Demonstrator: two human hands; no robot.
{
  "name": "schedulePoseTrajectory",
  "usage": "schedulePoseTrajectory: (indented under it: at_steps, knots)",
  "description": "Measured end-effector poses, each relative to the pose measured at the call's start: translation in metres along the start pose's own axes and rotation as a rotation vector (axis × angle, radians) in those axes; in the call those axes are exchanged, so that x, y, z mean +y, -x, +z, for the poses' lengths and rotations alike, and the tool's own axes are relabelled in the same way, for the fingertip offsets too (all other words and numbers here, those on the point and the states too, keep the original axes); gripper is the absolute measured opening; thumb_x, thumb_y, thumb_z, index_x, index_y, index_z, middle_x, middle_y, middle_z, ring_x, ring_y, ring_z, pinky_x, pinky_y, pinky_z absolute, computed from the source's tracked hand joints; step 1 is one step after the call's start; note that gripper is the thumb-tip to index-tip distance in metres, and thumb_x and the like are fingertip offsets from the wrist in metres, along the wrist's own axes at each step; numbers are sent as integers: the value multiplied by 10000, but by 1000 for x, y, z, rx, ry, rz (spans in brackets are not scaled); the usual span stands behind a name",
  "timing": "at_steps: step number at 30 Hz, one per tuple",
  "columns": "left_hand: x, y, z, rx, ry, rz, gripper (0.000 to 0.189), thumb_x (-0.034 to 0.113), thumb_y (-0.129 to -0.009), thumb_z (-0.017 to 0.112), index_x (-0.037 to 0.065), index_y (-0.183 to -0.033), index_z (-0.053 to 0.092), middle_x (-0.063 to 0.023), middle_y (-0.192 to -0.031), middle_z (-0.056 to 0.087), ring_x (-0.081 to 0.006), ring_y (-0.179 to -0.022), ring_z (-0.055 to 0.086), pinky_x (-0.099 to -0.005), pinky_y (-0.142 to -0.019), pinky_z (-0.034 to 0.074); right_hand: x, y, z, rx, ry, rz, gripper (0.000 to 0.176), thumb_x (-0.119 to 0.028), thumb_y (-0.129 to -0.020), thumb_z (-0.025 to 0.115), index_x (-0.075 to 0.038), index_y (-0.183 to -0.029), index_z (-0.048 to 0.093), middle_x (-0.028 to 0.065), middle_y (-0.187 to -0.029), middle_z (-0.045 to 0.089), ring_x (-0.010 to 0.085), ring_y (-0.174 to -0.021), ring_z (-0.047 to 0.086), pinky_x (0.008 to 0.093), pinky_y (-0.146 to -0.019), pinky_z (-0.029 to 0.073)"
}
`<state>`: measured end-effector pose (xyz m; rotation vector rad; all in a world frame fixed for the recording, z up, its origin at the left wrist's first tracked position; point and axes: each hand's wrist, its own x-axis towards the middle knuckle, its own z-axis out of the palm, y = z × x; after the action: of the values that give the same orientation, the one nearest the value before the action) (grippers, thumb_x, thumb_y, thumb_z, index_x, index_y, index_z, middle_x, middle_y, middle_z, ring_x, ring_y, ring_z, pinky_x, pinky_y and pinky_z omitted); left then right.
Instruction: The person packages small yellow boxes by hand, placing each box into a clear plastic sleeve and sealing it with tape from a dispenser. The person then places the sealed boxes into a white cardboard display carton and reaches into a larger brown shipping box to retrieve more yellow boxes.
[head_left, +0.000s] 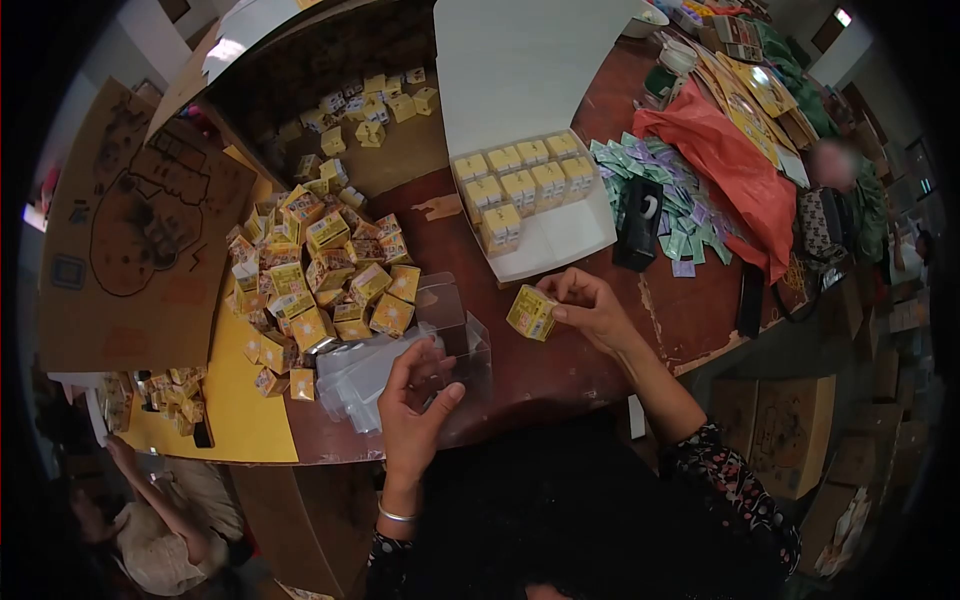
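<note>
Pinching a small yellow box (531,313) in our right hand (592,312), thumb & fingertips closed on its right side, we hold it just over the table (540,375). Our left hand (412,405) wraps the clear plastic case (458,335), fingers curled on its near wall. Box lies right of the case, near but not touching; which way the case opens we can't tell. Pile of loose boxes (320,280) sits further left.

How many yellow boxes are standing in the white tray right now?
9 yellow boxes in the white tray: four at the back, four in the middle, one in front. Others may be hidden.
</note>
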<state>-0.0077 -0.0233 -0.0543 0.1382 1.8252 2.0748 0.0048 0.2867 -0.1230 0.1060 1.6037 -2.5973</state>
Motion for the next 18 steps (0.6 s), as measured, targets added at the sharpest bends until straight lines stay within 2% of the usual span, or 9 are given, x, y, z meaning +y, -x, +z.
schedulePoseTrajectory:
  at_steps: [3,6,9,12,15,18]
  knots:
    - [-2,1,-2,-3,5,-3,648,29,-875,800,7,-1448,499,-108,-1300,625,-226,-1225,630,-346,-1011,522,21,9,-12,122,223,-91,313,-54,-822,827,-79,-911,528,67,-1177,650,164,-1156,611,340,-949,532]
    - [-3,1,-4,0,-3,-11,646,30,-876,800,10,-1448,501,-109,-1300,627,-224,-1226,628,-345,-1011,520,17,28,-22,103,993,-386,356,-53,-764,852,-68,-915,530,91,-1185,645,245,-1189,603,393,-960,515]
    - [-3,2,-3,-11,-17,-20,645,30,-877,799,10,-1449,501,-115,-1304,627,-222,-1232,624,-346,-1019,515,-10,48,-16,117,1208,-279,398,-78,-722,872,-66,-920,527,112,-1234,621,319,-1225,577,421,-975,500]
    - [-4,-1,2,-43,-44,-10,646,29,-874,799,7,-1448,503,-123,-1315,623,-226,-1239,620,-349,-1033,505,-41,56,9,186,1196,-105,377,-38,-719,869,-59,-924,554,123,-1224,628,327,-1261,554,396,-1008,481]
    - [-5,-4,7,-85,-89,9,654,25,-869,800,5,-1452,503,-124,-1326,618,-227,-1245,616,-351,-1048,494,-42,52,17,47,1372,-284,416,-47,-716,877,-62,-1000,573,129,-1262,622,332,-1255,562,400,-983,509]
    - [0,-4,11,-114,-120,35,665,20,-861,801,5,-1458,507,-110,-1330,610,-219,-1250,612,-345,-1058,486,-29,42,4,-148,1487,-229,492,-35,-741,859,-62,-1130,558,146,-1319,595,325,-1234,597,383,-969,531]
